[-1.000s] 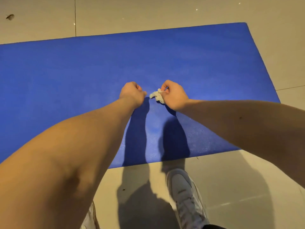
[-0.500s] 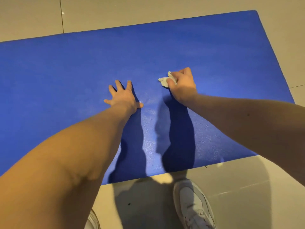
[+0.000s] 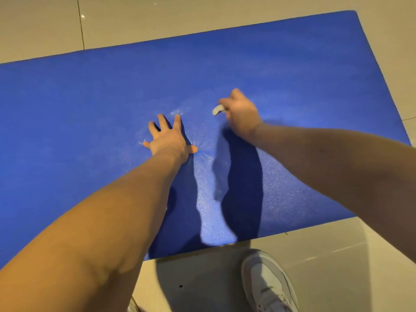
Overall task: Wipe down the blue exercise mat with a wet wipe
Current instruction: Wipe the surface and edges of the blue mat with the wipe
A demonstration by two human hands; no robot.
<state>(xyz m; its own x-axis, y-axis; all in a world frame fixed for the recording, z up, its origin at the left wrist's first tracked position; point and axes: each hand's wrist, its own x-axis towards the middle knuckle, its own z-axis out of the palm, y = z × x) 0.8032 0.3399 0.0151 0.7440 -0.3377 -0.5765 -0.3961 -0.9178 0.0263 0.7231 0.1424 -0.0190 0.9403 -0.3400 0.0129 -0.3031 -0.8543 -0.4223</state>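
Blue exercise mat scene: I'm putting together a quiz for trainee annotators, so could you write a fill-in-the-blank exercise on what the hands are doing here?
1. The right hand grips a crumpled wet ____.
2. The left hand lies flat on the blue mat, its fingers ____.
3. The white shoe stands off the mat, on the tiled ____.

Missing words: wipe; spread; floor.

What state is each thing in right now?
blue exercise mat: flat on the tiled floor, glistening in patches.
wet wipe: crumpled, mostly hidden in the fist.
left hand: fingers spread, flat on the mat.
right hand: curled round the wet wipe.
white sneaker: on the floor beside the mat.
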